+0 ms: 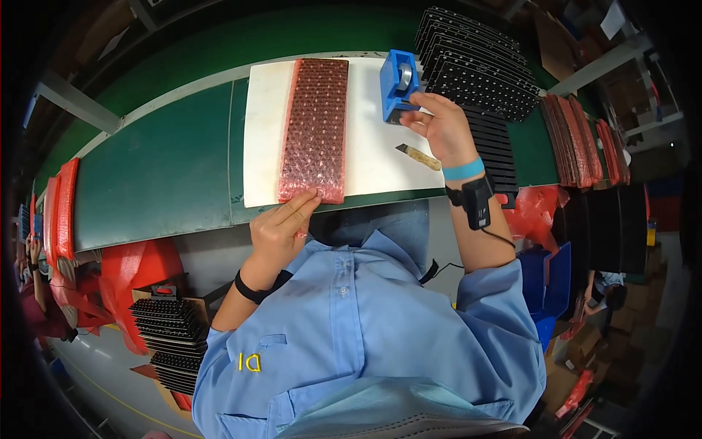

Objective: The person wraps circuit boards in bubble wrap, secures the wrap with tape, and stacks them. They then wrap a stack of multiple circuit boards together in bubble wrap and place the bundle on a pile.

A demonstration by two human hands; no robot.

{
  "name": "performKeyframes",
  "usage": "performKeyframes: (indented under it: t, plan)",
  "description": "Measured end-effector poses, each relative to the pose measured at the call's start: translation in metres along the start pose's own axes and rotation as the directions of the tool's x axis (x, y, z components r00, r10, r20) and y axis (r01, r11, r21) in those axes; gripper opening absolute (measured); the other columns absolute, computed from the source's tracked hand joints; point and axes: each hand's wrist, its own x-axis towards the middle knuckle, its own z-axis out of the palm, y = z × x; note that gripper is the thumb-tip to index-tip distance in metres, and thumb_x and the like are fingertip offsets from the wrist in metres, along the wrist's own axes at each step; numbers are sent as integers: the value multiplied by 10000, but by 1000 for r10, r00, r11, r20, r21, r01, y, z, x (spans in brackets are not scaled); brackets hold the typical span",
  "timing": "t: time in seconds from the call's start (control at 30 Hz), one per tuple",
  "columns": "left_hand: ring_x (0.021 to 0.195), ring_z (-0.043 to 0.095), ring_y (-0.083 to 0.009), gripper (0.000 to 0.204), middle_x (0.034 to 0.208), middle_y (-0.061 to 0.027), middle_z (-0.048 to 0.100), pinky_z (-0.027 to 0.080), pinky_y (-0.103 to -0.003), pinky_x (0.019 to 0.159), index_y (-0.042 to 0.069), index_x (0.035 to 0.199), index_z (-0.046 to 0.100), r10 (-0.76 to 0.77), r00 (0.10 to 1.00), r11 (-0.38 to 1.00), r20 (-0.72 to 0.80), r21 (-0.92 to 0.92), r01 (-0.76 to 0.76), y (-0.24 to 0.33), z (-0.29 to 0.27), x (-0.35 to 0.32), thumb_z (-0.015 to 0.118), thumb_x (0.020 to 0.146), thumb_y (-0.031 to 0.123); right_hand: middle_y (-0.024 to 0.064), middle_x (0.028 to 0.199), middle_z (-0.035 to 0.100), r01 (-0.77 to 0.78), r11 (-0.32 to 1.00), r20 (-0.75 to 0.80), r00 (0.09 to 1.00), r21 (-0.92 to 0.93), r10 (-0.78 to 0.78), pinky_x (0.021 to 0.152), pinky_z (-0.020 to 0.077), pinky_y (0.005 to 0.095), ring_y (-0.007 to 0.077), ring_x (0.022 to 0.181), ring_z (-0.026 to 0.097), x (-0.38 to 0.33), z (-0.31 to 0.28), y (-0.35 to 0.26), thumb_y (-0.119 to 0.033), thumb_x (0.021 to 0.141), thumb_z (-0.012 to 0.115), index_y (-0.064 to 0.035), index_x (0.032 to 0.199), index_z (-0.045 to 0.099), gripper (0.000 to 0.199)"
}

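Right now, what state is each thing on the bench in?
Red bubble-wrapped panel: lying flat on the white mat, wrapped.
White mat: flat on the green bench.
Left hand: fingers pressing the panel's near edge.
Right hand: fingers at the tape dispenser.
Blue tape dispenser: upright, tape roll loaded.
Knife: lying on the mat, untouched.
Black panels: stacked, unwrapped.

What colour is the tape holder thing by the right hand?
The tape dispenser is bright blue, with a grey roll inside. It shows best in the head view.
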Motion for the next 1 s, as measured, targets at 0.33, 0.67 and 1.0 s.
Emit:
performKeyframes:
  t: [0.33,0.67,1.0]
  plan:
    - [715,681,-231,324,1061,-105,696,538,-285,616,46,1019,719,22,1000,1000,-1,1,-22,-2,-1,0,671,716,-58,99,929,607,504,721,-120,775,-475,-621,791,539,307,176,768,604,-7,-2,77,-43,915,566,18,866,612,91]
    - [723,677,-211,333,1145,-90,639,541,-304,582,104,1006,714,-130,991,990,-19,47,131,-1,-3,-4,692,692,-7,95,898,608,420,905,-109,904,62,-413,693,526,274,130,750,586,-12,1,77,8,880,586,3,738,569,143]
    - [765,679,-289,436,1094,-120,658,556,-354,629,66,1143,618,-180,981,984,-72,-15,180,-5,-5,-4,584,733,-77,94,777,625,552,701,749,661,-452,-38,594,466,273,141,639,574,-67,74,29,7,816,607,7,687,544,144]
